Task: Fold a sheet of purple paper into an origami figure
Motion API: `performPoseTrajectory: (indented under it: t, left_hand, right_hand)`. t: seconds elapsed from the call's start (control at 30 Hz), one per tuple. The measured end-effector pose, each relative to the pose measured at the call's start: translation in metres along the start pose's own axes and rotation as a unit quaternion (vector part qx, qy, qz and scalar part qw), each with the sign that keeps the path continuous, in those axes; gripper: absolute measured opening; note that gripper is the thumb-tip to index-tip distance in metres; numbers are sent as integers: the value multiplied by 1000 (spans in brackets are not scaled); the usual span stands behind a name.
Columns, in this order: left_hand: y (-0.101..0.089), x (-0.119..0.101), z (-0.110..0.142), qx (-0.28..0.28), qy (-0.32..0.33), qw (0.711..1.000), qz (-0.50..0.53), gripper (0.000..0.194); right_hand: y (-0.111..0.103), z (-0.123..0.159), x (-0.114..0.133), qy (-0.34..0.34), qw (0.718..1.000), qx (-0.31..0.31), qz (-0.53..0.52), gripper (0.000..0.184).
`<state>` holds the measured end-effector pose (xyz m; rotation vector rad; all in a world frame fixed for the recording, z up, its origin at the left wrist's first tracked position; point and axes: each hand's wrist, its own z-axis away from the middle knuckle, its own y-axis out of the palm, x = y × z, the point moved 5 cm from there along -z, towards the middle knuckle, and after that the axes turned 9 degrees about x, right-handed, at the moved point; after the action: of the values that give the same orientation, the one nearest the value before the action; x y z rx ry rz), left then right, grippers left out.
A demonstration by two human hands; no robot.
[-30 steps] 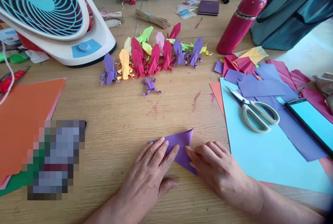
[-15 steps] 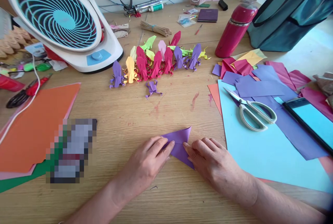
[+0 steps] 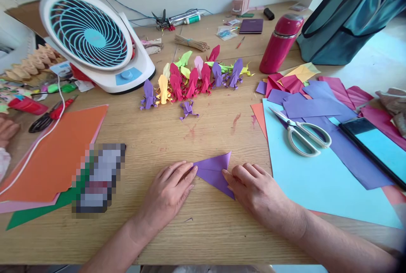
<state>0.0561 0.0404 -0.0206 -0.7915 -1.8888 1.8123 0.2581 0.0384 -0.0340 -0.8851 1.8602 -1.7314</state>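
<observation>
On the tabletop in front of me lies a folded piece of purple paper point(image 3: 214, 170), roughly a triangle with a crease along its middle. My left hand point(image 3: 173, 184) holds its pointed left tip under close-set fingers. The thumb and bent fingers of my right hand point(image 3: 253, 188) grip the wide right edge. A small purple origami figure point(image 3: 187, 109) stands beyond the paper. Behind it are several more folded figures, among them a red one point(image 3: 192, 83) and a yellow one point(image 3: 163, 89).
Scissors point(image 3: 301, 132) and a phone point(image 3: 371, 146) lie on blue paper point(image 3: 285, 180) at right. A red bottle point(image 3: 279, 46) and teal bag point(image 3: 336, 23) stand behind. At left are a fan point(image 3: 95, 38), orange paper point(image 3: 57, 150) and another person's hand point(image 3: 8, 131).
My left hand has slid left along the purple paper to its tip, uncovering more of the crease. My right hand stays at the right edge. The view has shifted, bringing another person's hand into sight.
</observation>
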Motion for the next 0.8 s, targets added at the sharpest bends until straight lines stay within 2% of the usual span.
performPoseTrajectory:
  t: [0.33, 0.5, 0.6, 0.7, 0.8]
  left_hand:
    - [-3, -3, -3, 33, -1, 998, -49, 34]
    - [-5, -16, -13, 42, 35, 996, -68, 36]
    - [-6, -19, -17, 30, 45, 998, -36, 35]
    - [-8, -4, -22, 14, -12, 998, 58, 28]
    - [-8, 26, -29, 5, -151, 979, 138, 17]
  right_hand:
    - [1, -1, -1, -4, 1000, -4, 1, 16]
    - [1, -2, -1, 1, 1000, -6, 2, 12]
    - [1, -2, -1, -8, 1000, 6, 6, 12]
    - [2, -2, -1, -7, 1000, 9, 9, 13]
    - [3, -2, -2, 0, 1000, -3, 13, 13]
